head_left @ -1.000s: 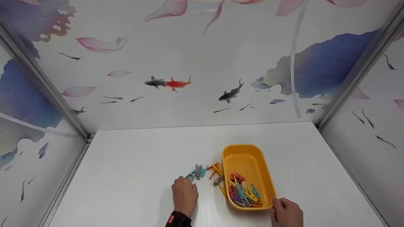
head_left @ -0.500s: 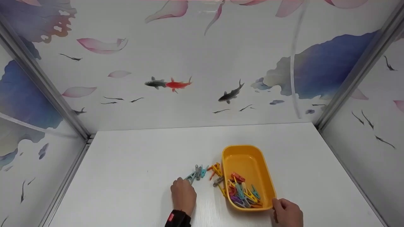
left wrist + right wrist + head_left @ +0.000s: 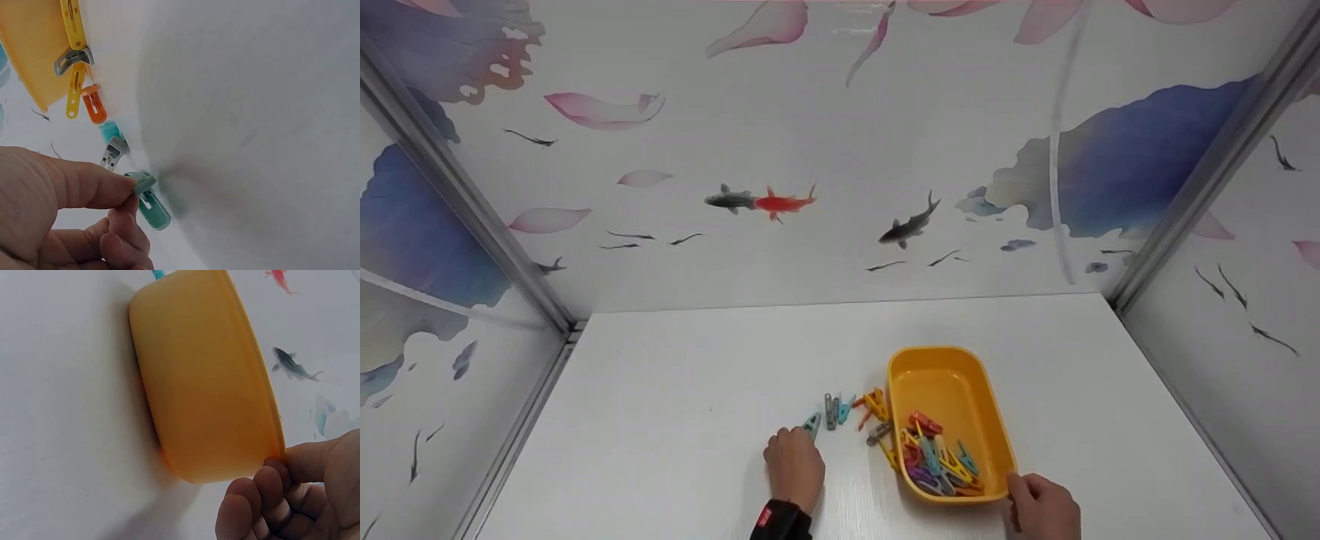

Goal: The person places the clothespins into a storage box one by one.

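Note:
My left hand pinches a green clothespin between thumb and fingers, at the left end of a row of clothespins on the table. Just beyond it are grey clothespins and a light blue clothespin. Orange and yellow clothespins lie against the left side of a yellow plastic basin, with another grey clothespin by them. Several mixed-colour clothespins are heaped at the basin's near end. With thumb and forefinger, my right hand grips the basin's near right corner at the rim.
The white tabletop is bounded by a back wall printed with fish and petals. Side panels with metal corner posts stand left and right. A black band is on the left wrist.
The left hand has drawn slightly back and left, and the green clothespin has turned more upright, apart from the grey ones. The right hand and basin stay in place.

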Tool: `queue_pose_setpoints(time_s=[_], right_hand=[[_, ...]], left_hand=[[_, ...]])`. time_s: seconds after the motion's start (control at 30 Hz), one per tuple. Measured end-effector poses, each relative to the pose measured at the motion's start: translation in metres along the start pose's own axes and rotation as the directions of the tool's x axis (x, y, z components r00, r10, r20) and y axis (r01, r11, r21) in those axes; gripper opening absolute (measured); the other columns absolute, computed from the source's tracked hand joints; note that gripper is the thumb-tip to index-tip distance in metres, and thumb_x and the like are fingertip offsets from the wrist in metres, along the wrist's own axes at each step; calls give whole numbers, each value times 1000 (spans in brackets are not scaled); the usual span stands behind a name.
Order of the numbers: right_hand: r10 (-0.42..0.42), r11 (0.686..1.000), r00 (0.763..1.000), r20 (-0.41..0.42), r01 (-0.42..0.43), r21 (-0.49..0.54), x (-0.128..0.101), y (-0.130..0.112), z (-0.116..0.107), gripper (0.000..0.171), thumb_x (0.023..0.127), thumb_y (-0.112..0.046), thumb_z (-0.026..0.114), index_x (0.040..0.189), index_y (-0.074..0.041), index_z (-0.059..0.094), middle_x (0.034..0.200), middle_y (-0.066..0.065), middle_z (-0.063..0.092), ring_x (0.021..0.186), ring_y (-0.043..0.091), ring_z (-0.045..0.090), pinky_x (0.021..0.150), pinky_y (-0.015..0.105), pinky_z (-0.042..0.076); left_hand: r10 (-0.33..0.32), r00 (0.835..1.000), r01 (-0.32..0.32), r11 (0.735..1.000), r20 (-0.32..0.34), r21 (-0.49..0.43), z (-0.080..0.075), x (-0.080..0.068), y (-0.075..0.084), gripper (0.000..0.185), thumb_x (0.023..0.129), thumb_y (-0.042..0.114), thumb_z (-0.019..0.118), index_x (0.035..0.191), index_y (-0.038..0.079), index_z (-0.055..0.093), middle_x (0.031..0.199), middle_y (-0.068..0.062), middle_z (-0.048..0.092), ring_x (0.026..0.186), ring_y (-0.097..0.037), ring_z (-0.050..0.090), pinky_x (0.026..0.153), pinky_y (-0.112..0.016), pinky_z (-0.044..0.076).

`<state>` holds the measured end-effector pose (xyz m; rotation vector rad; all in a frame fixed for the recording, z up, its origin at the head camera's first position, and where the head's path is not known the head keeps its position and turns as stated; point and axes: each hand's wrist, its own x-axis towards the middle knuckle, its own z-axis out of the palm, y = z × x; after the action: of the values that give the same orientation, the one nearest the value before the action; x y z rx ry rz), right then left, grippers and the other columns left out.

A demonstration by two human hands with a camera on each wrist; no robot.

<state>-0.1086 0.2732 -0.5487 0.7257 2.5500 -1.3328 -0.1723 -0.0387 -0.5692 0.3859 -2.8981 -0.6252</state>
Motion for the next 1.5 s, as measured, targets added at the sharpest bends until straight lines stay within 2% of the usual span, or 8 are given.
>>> queue_pose_setpoints(time_s=[0.27,0.53,0.8,0.9,1.03,1.17,1.43,1.5], right_hand=[[-17,1000,1000,-10,17,9,0,2,0,37,100,-31,50,77,-4,62,55,1,50,52,18,47,53,30,37],[-6,999,1000,-29,8,44,0,1,2,35,99,-29,52,77,-4,64,55,1,51,52,18,47,50,29,37],[0,1000,999,-34,1,28,0,0,1,35,99,-28,51,77,-3,64,55,1,50,52,18,46,51,30,37],[-5,1000,999,-34,6,29,0,1,1,35,99,-28,52,77,-4,64,55,1,50,52,18,46,51,29,37],[-9,1000,999,-34,9,18,-1,0,0,35,99,-29,52,76,-4,64,54,1,50,51,17,46,51,29,37],[-2,1000,1000,-30,3,20,-1,0,0,36,99,-29,51,77,-4,64,55,1,50,52,18,46,51,29,37],[-2,999,1000,-17,3,37,1,1,2,34,99,-28,51,78,-4,63,56,2,51,53,18,47,52,29,37],[-9,999,1000,-17,9,38,1,1,2,34,98,-28,52,78,-4,63,56,2,50,53,18,47,53,29,37]], left_hand=[[46,998,-47,998,-34,-38,-10,-5,10,6,80,-3,68,79,-9,68,68,-11,54,68,-23,52,66,-40,44],[128,991,-131,990,-49,-50,-29,-14,33,9,82,-2,66,83,-11,67,69,-9,52,67,-20,51,65,-37,43],[297,939,-316,944,-171,-96,-41,-26,56,8,79,-1,66,73,-6,63,68,-7,52,63,-18,48,60,-34,38],[293,947,-309,944,-132,-118,-44,-30,68,10,81,0,65,71,-3,63,70,-6,55,66,-17,49,63,-34,39],[267,964,-266,951,-15,-157,-46,-36,86,12,86,4,64,75,0,64,70,-1,51,68,-14,46,66,-33,39],[286,957,-273,941,39,-202,-43,-45,97,12,87,7,64,76,1,63,70,1,46,68,-13,43,68,-32,38],[360,932,-347,914,27,-212,-30,-58,107,13,86,6,64,74,3,63,68,2,46,71,-14,50,68,-31,41],[361,931,-342,913,50,-224,-28,-60,109,13,87,7,64,75,2,63,69,2,47,73,-14,50,70,-31,42]])
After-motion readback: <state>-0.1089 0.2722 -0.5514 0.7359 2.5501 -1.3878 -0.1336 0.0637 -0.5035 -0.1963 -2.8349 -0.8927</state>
